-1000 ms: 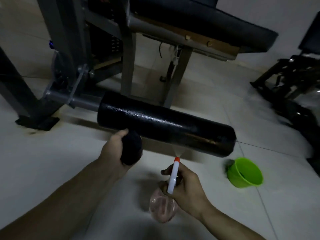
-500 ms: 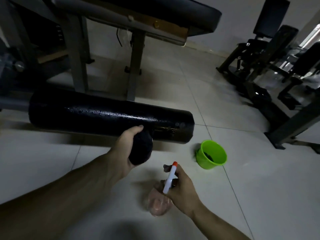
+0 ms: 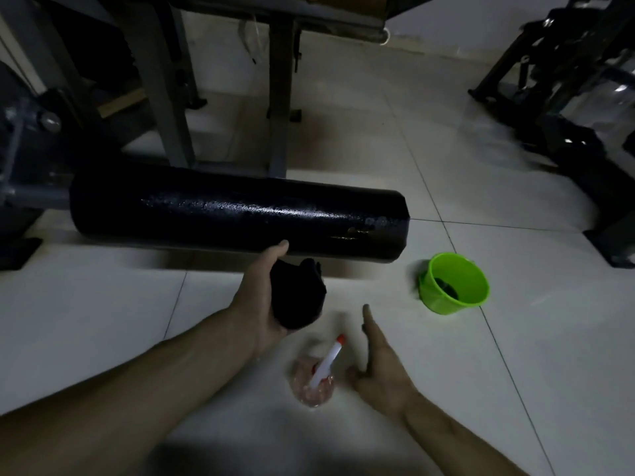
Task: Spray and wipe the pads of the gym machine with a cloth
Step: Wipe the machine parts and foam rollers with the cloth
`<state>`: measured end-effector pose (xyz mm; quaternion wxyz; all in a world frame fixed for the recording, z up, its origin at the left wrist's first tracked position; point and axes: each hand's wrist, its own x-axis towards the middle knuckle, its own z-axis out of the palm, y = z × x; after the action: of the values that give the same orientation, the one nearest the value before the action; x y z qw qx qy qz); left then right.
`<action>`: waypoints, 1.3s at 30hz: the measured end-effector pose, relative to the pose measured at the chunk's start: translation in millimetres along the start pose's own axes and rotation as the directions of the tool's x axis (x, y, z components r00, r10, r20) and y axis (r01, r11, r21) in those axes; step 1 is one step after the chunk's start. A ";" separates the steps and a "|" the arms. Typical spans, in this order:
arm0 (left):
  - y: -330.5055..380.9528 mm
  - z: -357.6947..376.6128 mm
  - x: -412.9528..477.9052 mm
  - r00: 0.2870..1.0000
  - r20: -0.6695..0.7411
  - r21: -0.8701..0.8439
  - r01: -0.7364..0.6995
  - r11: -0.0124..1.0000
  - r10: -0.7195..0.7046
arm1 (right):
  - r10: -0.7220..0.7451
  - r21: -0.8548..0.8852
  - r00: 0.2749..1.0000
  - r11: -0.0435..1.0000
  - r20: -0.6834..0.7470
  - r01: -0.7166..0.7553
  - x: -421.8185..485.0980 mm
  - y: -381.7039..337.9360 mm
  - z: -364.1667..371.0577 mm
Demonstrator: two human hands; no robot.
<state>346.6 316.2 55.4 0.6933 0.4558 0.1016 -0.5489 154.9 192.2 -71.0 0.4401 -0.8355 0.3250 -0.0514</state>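
A long black roller pad [image 3: 237,216] lies across the middle of the view on a grey machine arm, its top glistening with droplets. Just below its near edge, my left hand [image 3: 259,297] grips a bunched black cloth [image 3: 298,297]. A clear spray bottle [image 3: 314,381] with a white nozzle and red tip stands on the floor tiles near me. My right hand [image 3: 381,369] hovers right beside the bottle with fingers straight, holding nothing.
A green plastic bucket [image 3: 453,283] sits on the floor right of the roller's end. Grey frame legs [image 3: 278,97] of the machine rise behind the roller under a padded bench. Dark gym equipment [image 3: 563,108] fills the right side.
My right hand has set the spray bottle on the floor and let go, fingers now straight. My left hand with the cloth stays below the roller.
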 end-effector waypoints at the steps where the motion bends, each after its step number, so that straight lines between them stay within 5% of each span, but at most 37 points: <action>1: -0.9 5.3 3.7 1.000 0.012 0.010 -0.006 1.000 0.006 | -0.066 0.037 0.989 0.997 -0.129 0.071 -1.0 -6.1 -14.3; 3: -0.8 24.5 7.3 0.996 0.084 0.052 -0.037 0.998 0.033 | -0.218 0.127 0.920 0.954 -0.325 0.271 -2.1 -30.8 -40.8; 6: -0.8 72.7 11.9 0.977 0.211 0.100 -0.042 0.994 0.020 | -0.341 0.170 0.863 0.889 -0.372 0.424 7.6 -77.4 -61.8; 9: -2.1 115.9 17.9 0.949 0.312 0.211 -0.027 0.977 -0.041 | -0.345 0.127 0.803 0.881 -0.487 0.455 28.1 -86.6 -65.2; 12: -2.2 123.2 22.8 0.971 0.238 0.527 -0.126 0.840 -0.003 | -0.219 0.224 0.732 0.862 -0.645 0.455 49.4 -64.0 -81.9; 14: 4.1 103.9 21.0 0.935 0.243 0.680 -0.355 0.642 0.259 | -0.143 0.231 0.672 0.870 -0.727 0.435 65.4 -54.0 -103.1; 16: 16.6 69.5 20.1 0.733 0.419 0.799 -0.578 0.166 0.537 | -0.198 0.120 0.617 0.892 -0.762 0.435 77.8 -55.6 -120.5; 18: 39.2 31.4 21.9 0.510 0.575 0.795 -0.535 -0.287 0.640 | -0.343 -0.079 0.602 0.904 -0.721 0.421 88.4 -63.2 -127.1; 20: 63.7 -4.3 20.8 0.366 0.601 0.785 -0.440 -0.436 0.711 | -0.481 -0.317 0.668 0.877 -0.568 0.362 101.4 -68.8 -120.1; 23: 98.6 -56.2 20.2 0.247 0.469 0.876 -0.257 -0.409 0.848 | -0.526 -0.458 0.754 0.823 -0.392 0.336 114.2 -72.5 -99.5; 28: 129.0 -134.6 16.1 0.216 -0.003 0.984 -0.174 0.041 0.976 | -0.586 -0.495 0.713 0.783 -0.385 0.376 118.4 -92.6 -78.9; 32: 132.7 -168.6 21.5 0.266 -0.034 0.901 -0.408 0.144 0.963 | -0.663 -0.535 0.688 0.711 -0.295 0.455 129.3 -128.5 -36.2; 39: 137.6 -199.6 21.5 0.335 -0.040 0.826 -0.519 0.219 0.942 | -0.797 -0.570 0.577 0.563 -0.181 0.599 151.9 -190.3 27.6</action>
<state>544.0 447.8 0.7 0.5812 0.7964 -0.1620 0.0406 378.9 198.6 28.2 0.0944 -0.9390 0.0452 -0.3277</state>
